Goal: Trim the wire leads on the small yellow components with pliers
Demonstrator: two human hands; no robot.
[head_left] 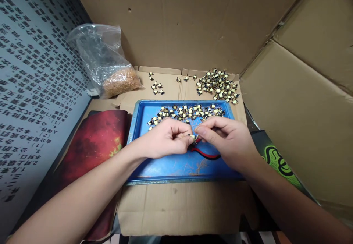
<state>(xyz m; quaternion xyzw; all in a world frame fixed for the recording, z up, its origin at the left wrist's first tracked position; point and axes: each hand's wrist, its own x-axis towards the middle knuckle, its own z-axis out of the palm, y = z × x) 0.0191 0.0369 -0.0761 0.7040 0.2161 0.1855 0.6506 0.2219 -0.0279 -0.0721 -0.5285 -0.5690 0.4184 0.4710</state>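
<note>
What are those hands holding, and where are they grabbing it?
A tiny yellow-and-black part: the left hand pinches its left side, the right hand its right side, with fingertips.

Light was even and fairly soft from above, the blue tray [143, 170] brightest. Faint shadows lay under the forearms. Edges bowed from wide-angle distortion, and the near corners were blurred.

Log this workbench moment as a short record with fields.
left hand: pinches small yellow-and-black component
right hand: pinches the same component from the other side
tray: blue plastic tray, row of like components along far edge
under hands: red-and-black item, kind unclear
cardboard behind: large pile of components at right, small cluster at left
bag: clear plastic bag of brown material, back left
</note>
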